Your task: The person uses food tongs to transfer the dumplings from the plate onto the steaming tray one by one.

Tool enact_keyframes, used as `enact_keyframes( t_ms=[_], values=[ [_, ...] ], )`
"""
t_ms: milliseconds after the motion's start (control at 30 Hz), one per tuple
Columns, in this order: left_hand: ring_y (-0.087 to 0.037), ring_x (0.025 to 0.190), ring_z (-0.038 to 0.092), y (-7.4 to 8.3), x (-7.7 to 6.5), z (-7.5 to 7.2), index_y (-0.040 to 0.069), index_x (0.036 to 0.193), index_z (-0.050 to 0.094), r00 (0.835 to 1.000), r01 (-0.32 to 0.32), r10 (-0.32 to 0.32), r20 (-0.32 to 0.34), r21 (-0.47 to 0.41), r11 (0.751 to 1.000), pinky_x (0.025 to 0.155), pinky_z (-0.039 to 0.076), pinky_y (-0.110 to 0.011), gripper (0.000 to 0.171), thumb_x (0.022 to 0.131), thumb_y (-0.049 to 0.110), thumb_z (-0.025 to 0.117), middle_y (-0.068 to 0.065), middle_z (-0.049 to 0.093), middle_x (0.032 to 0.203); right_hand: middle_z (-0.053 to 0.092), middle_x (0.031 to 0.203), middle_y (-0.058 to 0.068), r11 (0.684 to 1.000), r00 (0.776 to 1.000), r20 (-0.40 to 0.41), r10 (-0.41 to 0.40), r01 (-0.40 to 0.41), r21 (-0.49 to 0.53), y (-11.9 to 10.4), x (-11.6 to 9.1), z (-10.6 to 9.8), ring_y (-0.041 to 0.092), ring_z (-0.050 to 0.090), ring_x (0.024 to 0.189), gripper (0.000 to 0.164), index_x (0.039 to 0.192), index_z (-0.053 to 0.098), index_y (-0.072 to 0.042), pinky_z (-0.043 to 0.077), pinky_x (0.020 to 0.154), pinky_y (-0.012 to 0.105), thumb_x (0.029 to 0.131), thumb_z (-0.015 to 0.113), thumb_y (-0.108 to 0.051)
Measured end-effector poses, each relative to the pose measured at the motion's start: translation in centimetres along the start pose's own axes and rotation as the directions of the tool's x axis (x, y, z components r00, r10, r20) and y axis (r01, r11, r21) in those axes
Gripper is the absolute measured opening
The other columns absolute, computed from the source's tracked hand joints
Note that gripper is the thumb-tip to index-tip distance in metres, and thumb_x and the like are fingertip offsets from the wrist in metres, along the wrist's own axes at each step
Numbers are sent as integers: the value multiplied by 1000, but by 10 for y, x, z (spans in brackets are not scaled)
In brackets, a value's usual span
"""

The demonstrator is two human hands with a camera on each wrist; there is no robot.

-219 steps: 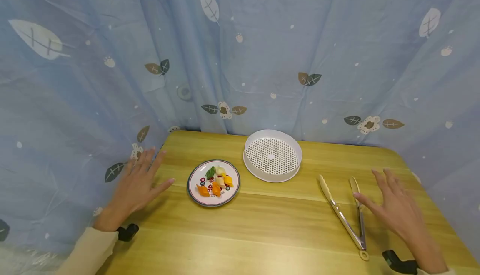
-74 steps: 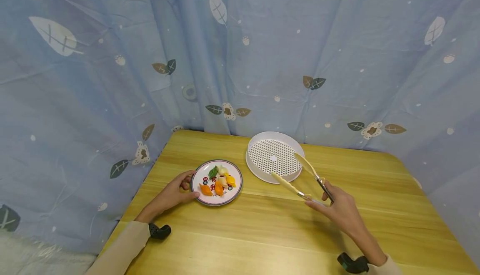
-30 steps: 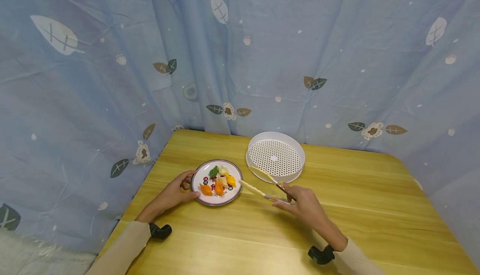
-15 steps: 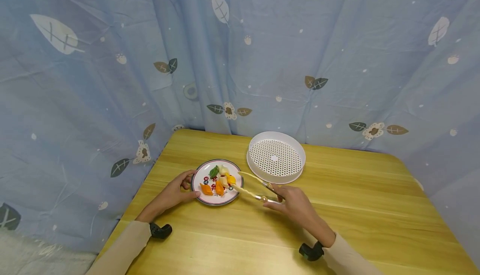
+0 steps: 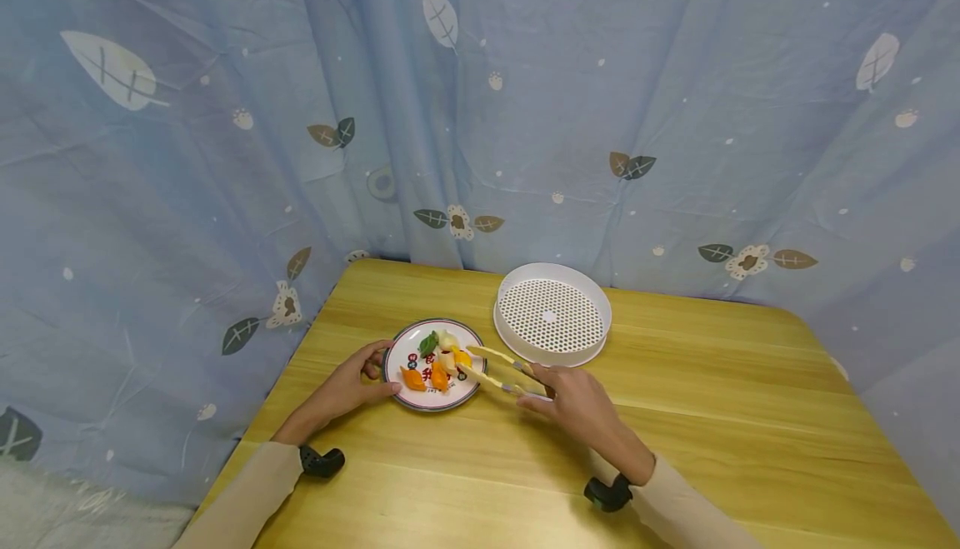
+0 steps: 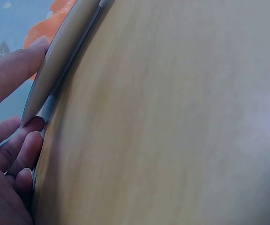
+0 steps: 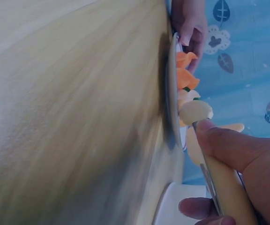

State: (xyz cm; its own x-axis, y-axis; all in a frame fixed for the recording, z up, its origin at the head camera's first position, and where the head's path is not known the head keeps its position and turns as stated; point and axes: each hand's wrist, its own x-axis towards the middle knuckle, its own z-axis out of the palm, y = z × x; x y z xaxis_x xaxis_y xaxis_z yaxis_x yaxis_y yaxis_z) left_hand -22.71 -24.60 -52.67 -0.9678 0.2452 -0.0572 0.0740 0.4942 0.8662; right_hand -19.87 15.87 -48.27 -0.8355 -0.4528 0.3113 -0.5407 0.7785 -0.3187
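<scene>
My left hand (image 5: pixel 347 384) grips the near-left rim of a white plate (image 5: pixel 401 353), thumb over the edge; the left wrist view shows fingertips under the rim (image 6: pixel 60 56). On it lie small dumpling-shaped pieces: orange ones (image 5: pixel 412 378), pale ones (image 5: pixel 447 339), a green one (image 5: pixel 428 343) and a yellow one (image 5: pixel 462 357). My right hand (image 5: pixel 577 403) holds metal tongs (image 5: pixel 489 379) with cream tips. Those tips reach over the plate's right rim, one on either side of the yellow piece; whether they touch it I cannot tell. In the right wrist view, my thumb presses a tong arm (image 7: pixel 226 187).
A round white tray with a perforated base (image 5: pixel 550 316) stands behind and right of the plate, near the table's back edge. The wooden table (image 5: pixel 750 399) extends to the right. A blue patterned curtain (image 5: pixel 525 116) hangs behind and at the sides.
My right hand picked up the tongs from the table and brought them left to the plate; lately the tips moved slightly further over it. My left hand came to the plate's rim and stays there.
</scene>
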Motion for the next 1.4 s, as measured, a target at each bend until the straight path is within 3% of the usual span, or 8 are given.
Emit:
enact_keyframes(
  t_ms=[100,300,433,733,967,1300,1400],
  values=[
    [-25,101,46,0,0,0,13,155,42,1000,-6,6,-2,11,1000,86,39,-35,82,88,35,84,-10,53,125,39,63,-14,1000,1000,14,12,-12,-19,-3,2,-2,3,36,54,38,104,71,-19,31,48,25,83,83,-48],
    [-25,100,46,-1,1,0,10,155,42,1000,-23,23,-9,5,1000,85,39,-36,81,88,30,84,-12,52,126,37,60,-13,998,1000,12,-4,5,-68,-8,7,-5,4,34,53,46,113,76,-17,30,47,25,82,83,-50],
    [-28,101,46,-1,1,0,9,155,41,1000,-24,24,-16,-5,1000,85,38,-38,81,88,26,84,-13,52,126,38,60,-12,997,999,34,-2,5,-83,-10,10,-4,5,34,53,40,104,75,-18,30,47,25,82,83,-50],
    [-25,100,45,-1,2,1,12,155,42,1000,-4,4,-4,-6,1000,86,39,-37,82,89,33,84,-12,52,125,38,60,-10,999,998,51,21,-19,-42,-13,11,-5,4,33,52,33,91,69,-18,29,46,25,84,83,-46],
    [-26,101,46,2,1,1,13,154,43,1000,-1,1,-3,-11,1000,86,39,-36,82,87,36,85,-11,52,125,39,64,-9,1000,1000,9,-15,15,3,-9,7,-4,6,35,56,31,85,66,-18,32,50,25,83,85,-42],
    [-26,101,45,0,1,0,12,155,42,1000,-7,7,2,-14,1000,87,39,-39,82,88,34,84,-12,51,125,32,62,-12,1000,1000,-16,5,-5,24,-5,3,-12,6,32,57,32,91,69,-15,30,51,26,84,84,-43],
    [-26,100,45,0,0,0,12,155,42,1000,-10,10,1,-14,1000,86,39,-39,81,88,33,84,-11,51,124,29,61,-12,999,1000,-16,20,-20,45,-4,3,-17,4,29,56,34,100,74,-13,27,50,25,85,83,-42]
  ],
)
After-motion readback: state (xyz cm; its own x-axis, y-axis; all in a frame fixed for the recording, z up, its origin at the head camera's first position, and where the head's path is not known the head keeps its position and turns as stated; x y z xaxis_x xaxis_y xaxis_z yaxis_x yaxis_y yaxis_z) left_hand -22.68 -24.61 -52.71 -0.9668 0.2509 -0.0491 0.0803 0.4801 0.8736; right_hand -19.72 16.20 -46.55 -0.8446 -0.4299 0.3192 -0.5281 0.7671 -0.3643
